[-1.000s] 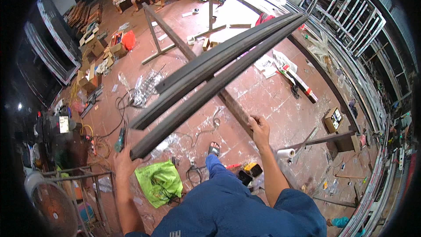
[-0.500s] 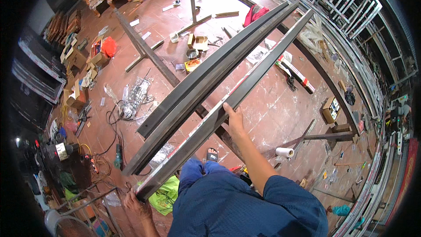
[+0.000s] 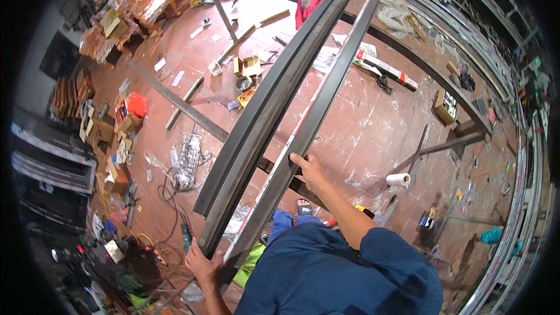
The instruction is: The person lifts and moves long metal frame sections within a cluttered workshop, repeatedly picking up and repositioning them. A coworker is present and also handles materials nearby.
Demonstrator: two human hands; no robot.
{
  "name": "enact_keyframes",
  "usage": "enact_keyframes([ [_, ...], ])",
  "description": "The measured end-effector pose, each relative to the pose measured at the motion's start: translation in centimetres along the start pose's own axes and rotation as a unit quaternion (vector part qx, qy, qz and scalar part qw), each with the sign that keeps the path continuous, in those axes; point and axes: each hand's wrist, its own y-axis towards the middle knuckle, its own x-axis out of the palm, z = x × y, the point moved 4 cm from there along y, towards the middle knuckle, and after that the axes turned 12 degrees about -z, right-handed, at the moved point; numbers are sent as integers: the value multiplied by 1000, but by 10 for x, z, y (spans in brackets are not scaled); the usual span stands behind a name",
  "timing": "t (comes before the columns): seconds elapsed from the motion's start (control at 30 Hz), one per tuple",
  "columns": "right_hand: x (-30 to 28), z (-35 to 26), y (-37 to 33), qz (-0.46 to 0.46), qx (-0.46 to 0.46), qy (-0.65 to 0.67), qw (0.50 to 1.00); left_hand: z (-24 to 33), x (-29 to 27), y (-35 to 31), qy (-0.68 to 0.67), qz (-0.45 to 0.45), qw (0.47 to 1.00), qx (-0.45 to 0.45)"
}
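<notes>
Three long dark metal bars run diagonally across the view, resting over a dark metal beam (image 3: 178, 104). The nearest bar (image 3: 318, 118) has a pale, red-marked strip along its edge; my right hand (image 3: 310, 172) is closed on it near its middle, thumb on top. A gap separates it from the middle bar (image 3: 256, 150), which lies close against the far bar (image 3: 245, 118). At the near lower end of the middle bar is my left hand (image 3: 204, 265), its fingers and thumb around that end. The near bar's lower end passes just right of this hand.
A dark metal frame (image 3: 429, 70) curves round on the right. A white roll (image 3: 398, 179), a long printed box (image 3: 388, 71), small open cartons (image 3: 248, 66) and cables (image 3: 169, 189) lie on the red tile floor. Long metal profiles (image 3: 513, 239) line the right side.
My left hand has moved from the near bar's lower end to the middle bar's end. My right hand stays on the near bar. The view has turned, so the bars stand steeper.
</notes>
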Motion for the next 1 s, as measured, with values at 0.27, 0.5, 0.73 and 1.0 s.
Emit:
enact_keyframes([
  [0.27,15,-16,-21,188,-99,-196,957,0,-3,19,-77,-43,995,54],
  [0.5,18,-40,-37,191,-82,-234,950,2,0,21,-172,-88,981,9],
  [0.73,13,-33,-34,162,-99,-204,960,23,-11,16,-165,-65,984,10],
  [1.0,13,-27,-22,129,-75,-192,970,24,-19,22,-194,-106,975,8],
])
